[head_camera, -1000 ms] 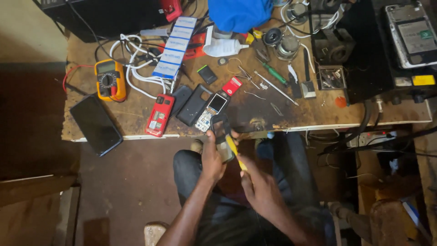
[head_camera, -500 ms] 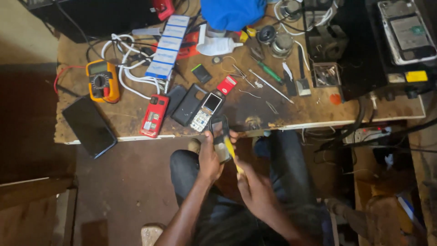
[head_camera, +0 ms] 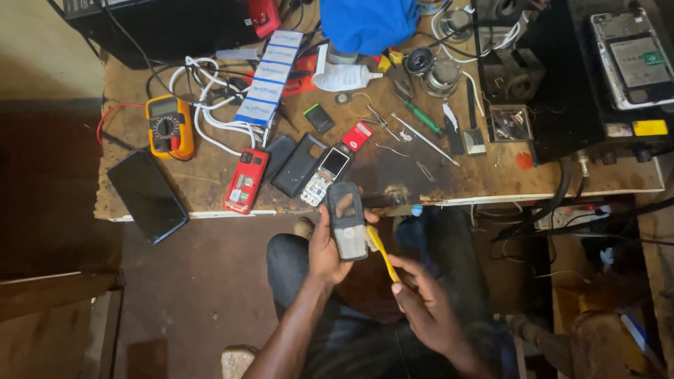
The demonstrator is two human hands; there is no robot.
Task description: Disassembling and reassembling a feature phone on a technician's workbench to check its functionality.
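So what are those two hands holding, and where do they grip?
The left hand holds a small grey keypad phone by its sides; the right hand holds a yellow toothbrush by its handle end.

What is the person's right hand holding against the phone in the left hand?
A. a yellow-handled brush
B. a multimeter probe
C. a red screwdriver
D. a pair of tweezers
A: the right hand grips a yellow-handled brush whose head lies against the side of the small phone, which the left hand holds up in front of the wooden bench.
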